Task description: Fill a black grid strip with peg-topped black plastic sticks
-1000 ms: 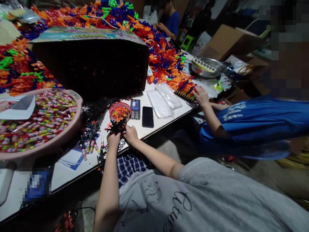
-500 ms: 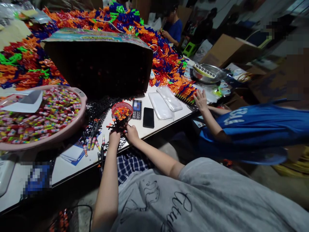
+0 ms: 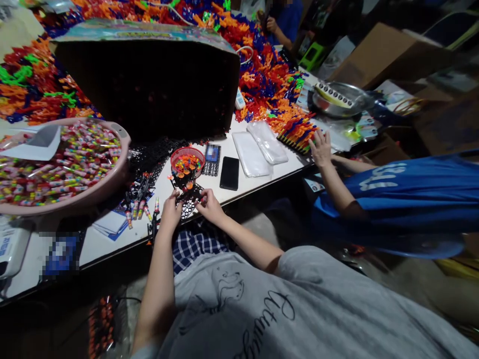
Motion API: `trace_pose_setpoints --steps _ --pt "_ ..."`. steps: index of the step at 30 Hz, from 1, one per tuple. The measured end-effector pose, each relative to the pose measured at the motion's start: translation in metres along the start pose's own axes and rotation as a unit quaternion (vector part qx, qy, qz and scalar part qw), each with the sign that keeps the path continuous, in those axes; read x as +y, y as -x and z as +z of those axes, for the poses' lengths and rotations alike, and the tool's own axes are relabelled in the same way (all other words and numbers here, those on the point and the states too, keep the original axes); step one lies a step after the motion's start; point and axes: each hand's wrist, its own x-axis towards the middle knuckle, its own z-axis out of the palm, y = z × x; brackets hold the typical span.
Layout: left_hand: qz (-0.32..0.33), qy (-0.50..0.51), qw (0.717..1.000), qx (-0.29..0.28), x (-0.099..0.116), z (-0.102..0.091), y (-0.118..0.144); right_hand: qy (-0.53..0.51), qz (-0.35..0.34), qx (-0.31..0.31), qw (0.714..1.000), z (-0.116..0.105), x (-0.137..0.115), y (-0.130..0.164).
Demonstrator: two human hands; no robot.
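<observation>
A: Entry one, the hands?

B: Left hand (image 3: 171, 213): fingers curled narrow, closed at the left side of an orange-tipped black bundle (image 3: 190, 192). Right hand (image 3: 211, 207): fingers bent and drawn together at the right side of the same bundle. The exact contact of the fingertips is partly hidden at both.

A: Entry two, position of the bundle?

B: Located between the two hands, over the near edge of the white table (image 3: 243, 188). Neither hand is clearly nearer; the bundle is flanked by both.

A: Long axis?

B: Not determinable for the whole; the black parts are merged in shadow. The orange tips are found on the far side, pointed away from the person's body and toward the red basket (image 3: 173, 159).

A: Contact with the basket?

B: Not to be told. The basket's near rim is overlapped by the tips in this view; small orange and mixed pieces are contained in it.

A: Underneath?

B: A black lattice sheet (image 3: 188, 205) with round holes, seen between and below the hands, partly covered.

A: Adjacent stock?

B: Right of the basket, a dark gridded panel (image 3: 212, 167), then a black phone (image 3: 229, 173), face up. Left of the left hand, black rods with coloured tubes (image 3: 140, 202), laid loose.
</observation>
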Motion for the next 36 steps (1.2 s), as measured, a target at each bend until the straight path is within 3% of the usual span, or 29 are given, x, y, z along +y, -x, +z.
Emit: trace_pose_setpoints --steps 2,4,7,11,15,22,27,36 --pt "-0.027 0.032 0.998 0.041 0.011 -0.002 0.006 -0.028 -0.024 -0.032 0.999 -0.006 -0.003 0.010" --pt "-0.029 0.082 0.989 0.117 0.023 -0.008 0.014 -0.021 -0.057 -0.049 0.997 -0.010 -0.008 0.014" --pt "0.039 0.149 0.966 0.208 0.042 -0.020 0.029 0.021 -0.100 -0.066 0.993 -0.011 -0.020 0.010" --pt "0.087 0.152 0.961 0.214 0.054 -0.029 0.037 0.030 -0.154 -0.100 0.983 0.003 -0.034 -0.005" --pt "0.091 0.129 0.960 0.233 0.045 -0.026 0.030 0.002 -0.132 -0.065 0.989 0.023 -0.036 -0.016" --pt "0.023 0.055 0.940 0.336 0.032 -0.013 0.015 0.074 -0.066 -0.004 0.995 0.032 -0.034 -0.024" --pt "0.018 0.038 0.924 0.380 0.029 0.002 0.012 0.136 -0.025 0.016 0.990 0.037 -0.034 -0.027" --pt "-0.047 0.085 0.912 0.399 0.019 0.019 0.003 0.162 -0.015 0.031 0.986 0.060 -0.020 -0.034"
